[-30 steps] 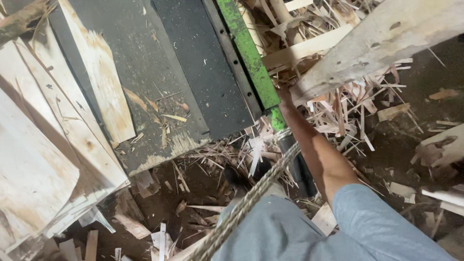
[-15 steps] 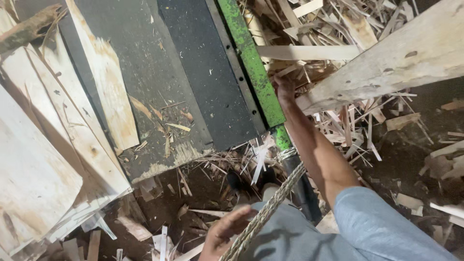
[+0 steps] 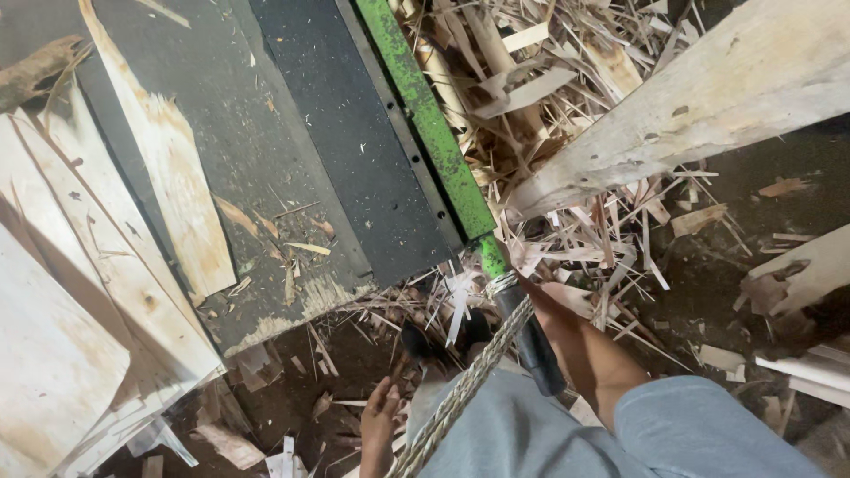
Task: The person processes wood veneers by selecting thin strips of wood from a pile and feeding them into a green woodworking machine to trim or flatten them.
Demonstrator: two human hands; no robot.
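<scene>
Head view, looking straight down at a floor (image 3: pixel 708 292) strewn with wood splinters and offcuts. The person's left hand (image 3: pixel 381 425) hangs at the bottom edge of the view, fingers loosely spread and holding nothing, just beside a twisted rope (image 3: pixel 469 385). The rope runs diagonally from the bottom edge up to a green metal bar (image 3: pixel 425 124), where it is wrapped around the bar's lower end next to a black handle (image 3: pixel 531 341). The right forearm reaches up beside that handle; the right hand (image 3: pixel 540 296) lies at the rope wrapping, but whether it grips anything cannot be told, since rope and handle hide its fingers. The green bar edges a dark machine bed (image 3: pixel 336 133) that fills the top middle. A pale wooden plank (image 3: pixel 691 115) slants in from the top right corner, its end over the splinter pile near the bar. Thin veneer sheets (image 3: pixel 80 292) are stacked along the left edge, 1 lying on the dark bed.
</scene>
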